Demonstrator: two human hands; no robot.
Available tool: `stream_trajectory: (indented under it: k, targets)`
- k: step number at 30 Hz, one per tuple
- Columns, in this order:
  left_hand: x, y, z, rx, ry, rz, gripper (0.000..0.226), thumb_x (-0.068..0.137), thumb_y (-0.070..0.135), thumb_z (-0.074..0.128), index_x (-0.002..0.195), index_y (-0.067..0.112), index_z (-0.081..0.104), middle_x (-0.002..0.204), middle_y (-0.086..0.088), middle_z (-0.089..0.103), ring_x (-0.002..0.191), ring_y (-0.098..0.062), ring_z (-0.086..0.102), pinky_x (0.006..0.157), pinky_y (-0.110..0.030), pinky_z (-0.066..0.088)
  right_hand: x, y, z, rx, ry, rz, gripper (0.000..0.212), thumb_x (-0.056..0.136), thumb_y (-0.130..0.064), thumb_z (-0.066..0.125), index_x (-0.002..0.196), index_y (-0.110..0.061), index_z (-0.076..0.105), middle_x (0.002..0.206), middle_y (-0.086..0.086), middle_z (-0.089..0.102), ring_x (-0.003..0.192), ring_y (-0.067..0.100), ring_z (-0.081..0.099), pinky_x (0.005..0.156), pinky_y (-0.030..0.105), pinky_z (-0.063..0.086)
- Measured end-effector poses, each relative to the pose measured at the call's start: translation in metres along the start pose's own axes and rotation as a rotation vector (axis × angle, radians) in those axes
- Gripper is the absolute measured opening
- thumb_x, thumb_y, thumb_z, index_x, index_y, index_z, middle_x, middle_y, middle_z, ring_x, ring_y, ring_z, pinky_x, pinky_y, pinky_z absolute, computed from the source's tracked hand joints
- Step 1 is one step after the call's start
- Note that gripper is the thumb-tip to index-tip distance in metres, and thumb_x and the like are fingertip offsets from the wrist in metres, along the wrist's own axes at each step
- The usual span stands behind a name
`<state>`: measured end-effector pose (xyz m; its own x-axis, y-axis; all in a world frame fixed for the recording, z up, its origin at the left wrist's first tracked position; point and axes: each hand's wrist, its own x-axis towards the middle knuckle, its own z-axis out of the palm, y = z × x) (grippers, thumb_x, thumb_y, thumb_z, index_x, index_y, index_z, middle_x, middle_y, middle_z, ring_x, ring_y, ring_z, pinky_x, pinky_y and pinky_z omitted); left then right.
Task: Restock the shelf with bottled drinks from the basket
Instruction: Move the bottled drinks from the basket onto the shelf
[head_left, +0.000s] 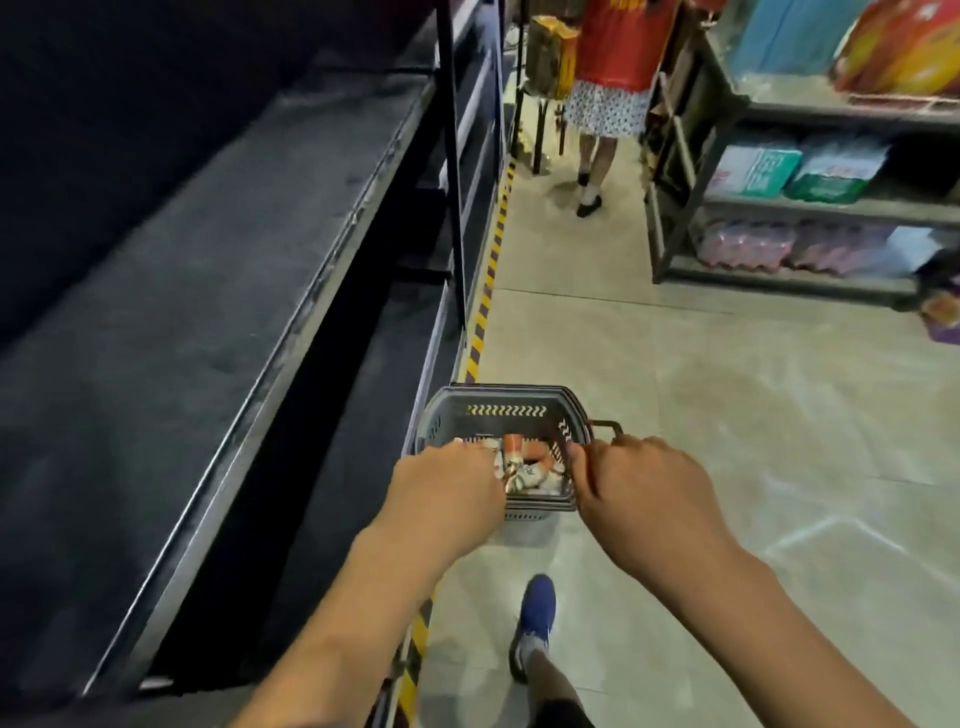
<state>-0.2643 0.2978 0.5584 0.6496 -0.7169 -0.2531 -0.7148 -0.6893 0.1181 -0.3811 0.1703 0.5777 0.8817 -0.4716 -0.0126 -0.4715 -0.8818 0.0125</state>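
A dark grey plastic basket (506, 410) stands on the tiled floor beside the shelf base. Several bottled drinks (522, 465) with white and orange labels lie inside it. My left hand (449, 491) reaches down into the basket's left side, its fingers hidden among the bottles, so whether it grips one cannot be told. My right hand (639, 480) is closed around the basket's handle (605, 426) at the right rim. The dark metal shelf (218, 312) runs along my left, its boards bare.
A yellow-black striped tape (488, 280) marks the floor along the shelf base. A person in a red top (613, 78) stands further up the aisle. A second shelf unit (810, 208) with packaged goods is at right. My blue shoe (537, 613) is behind the basket.
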Motion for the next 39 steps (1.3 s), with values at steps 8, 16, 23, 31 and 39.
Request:
stream_trajectory:
  k: [8, 16, 23, 31, 39]
  targets:
    - [0.217, -0.016, 0.05, -0.099, -0.247, -0.142, 0.03, 0.099, 0.039, 0.041, 0.112, 0.019, 0.059, 0.116, -0.004, 0.063, 0.105, -0.029, 0.062, 0.081, -0.033, 0.043, 0.183, 0.05, 0.092, 0.082, -0.308, 0.001, 0.026, 0.096, -0.03, 0.044, 0.102, -0.019, 0.067, 0.1, 0.006, 0.071, 0.091, 0.03, 0.069, 0.073, 0.034, 0.051]
    - [0.36, -0.059, 0.208, -0.322, -0.579, -0.264, 0.03, 0.095, 0.038, 0.045, 0.101, 0.012, 0.059, 0.105, -0.012, 0.065, 0.095, -0.03, 0.061, 0.073, -0.034, 0.044, 0.297, 0.045, 0.285, 0.193, -0.714, 0.226, 0.035, 0.096, -0.034, 0.046, 0.116, -0.013, 0.066, 0.122, 0.014, 0.065, 0.107, 0.032, 0.066, 0.085, 0.037, 0.052]
    - [0.444, -0.117, 0.413, -0.577, -0.651, -0.497, 0.039, 0.089, 0.036, 0.06, 0.123, 0.018, 0.055, 0.121, -0.007, 0.062, 0.11, -0.03, 0.059, 0.089, -0.032, 0.048, 0.337, 0.025, 0.522, 0.684, -0.867, 0.629, 0.043, 0.097, -0.042, 0.046, 0.125, -0.012, 0.059, 0.122, 0.018, 0.066, 0.112, 0.036, 0.061, 0.093, 0.036, 0.048]
    - [0.525, -0.152, 0.661, -0.741, -0.564, -0.758, 0.079, 0.083, 0.034, 0.075, 0.147, 0.014, 0.032, 0.146, -0.012, 0.046, 0.131, -0.032, 0.047, 0.107, -0.039, 0.041, 0.36, 0.007, 0.771, 1.018, -0.834, 1.136, 0.076, 0.089, -0.038, 0.068, 0.147, -0.01, 0.027, 0.142, 0.014, 0.053, 0.13, 0.034, 0.05, 0.111, 0.038, 0.036]
    - [0.547, -0.141, 0.739, -0.324, -0.422, -0.743, 0.073, 0.079, 0.055, 0.072, 0.135, 0.018, 0.045, 0.141, -0.012, 0.042, 0.127, -0.033, 0.044, 0.09, -0.047, 0.047, 0.37, -0.014, 0.861, 0.761, -0.67, 1.049, 0.076, 0.086, -0.049, 0.067, 0.138, -0.009, 0.03, 0.133, 0.017, 0.056, 0.123, 0.036, 0.053, 0.103, 0.043, 0.045]
